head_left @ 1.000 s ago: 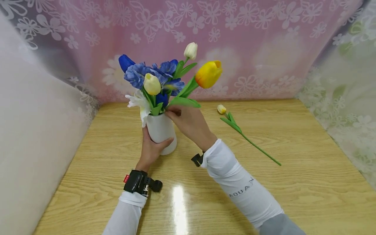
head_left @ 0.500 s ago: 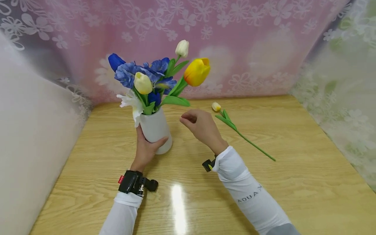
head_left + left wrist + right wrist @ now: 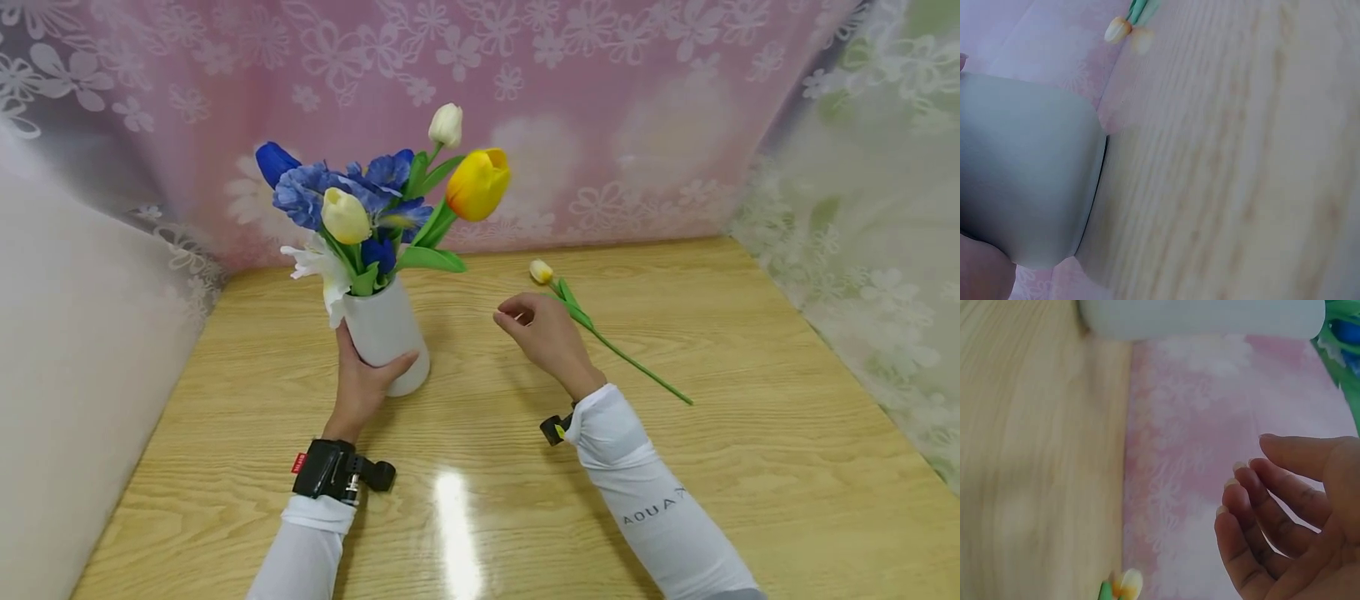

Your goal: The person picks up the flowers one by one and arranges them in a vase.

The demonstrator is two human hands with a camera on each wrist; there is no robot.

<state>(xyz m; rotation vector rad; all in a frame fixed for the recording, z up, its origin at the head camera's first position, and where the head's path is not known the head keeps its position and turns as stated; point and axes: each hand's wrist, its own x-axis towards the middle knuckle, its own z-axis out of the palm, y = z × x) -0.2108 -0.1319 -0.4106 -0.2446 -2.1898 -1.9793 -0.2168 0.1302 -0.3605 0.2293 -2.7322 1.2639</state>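
Note:
My left hand [image 3: 362, 385] grips the lower part of a white vase [image 3: 385, 333], its thumb across the front; the far fingers are hidden behind it. Out of the vase rise a yellow tulip [image 3: 478, 185], cream tulips [image 3: 346, 216], blue flowers [image 3: 302, 197] and a drooping white flower [image 3: 318, 268]. To the right of the vase, apart from it, my right hand [image 3: 550, 337] hovers over the table with loosely bent fingers. The right wrist view shows nothing between thumb and fingers [image 3: 1282, 519]. Just beyond this hand lies a single white-and-yellow tulip [image 3: 542, 272], its green stem [image 3: 637, 367] pointing toward the front right.
The wood-grain table [image 3: 480, 433] carries the vase and the loose tulip. A pink flowered cloth [image 3: 600, 125] hangs along its back edge. Pale panels stand at the left [image 3: 82, 317] and right [image 3: 862, 275].
My right hand has drawn away from the vase opening and moved right, toward the loose tulip. The left hand keeps its hold on the vase. The whole head view has shifted slightly.

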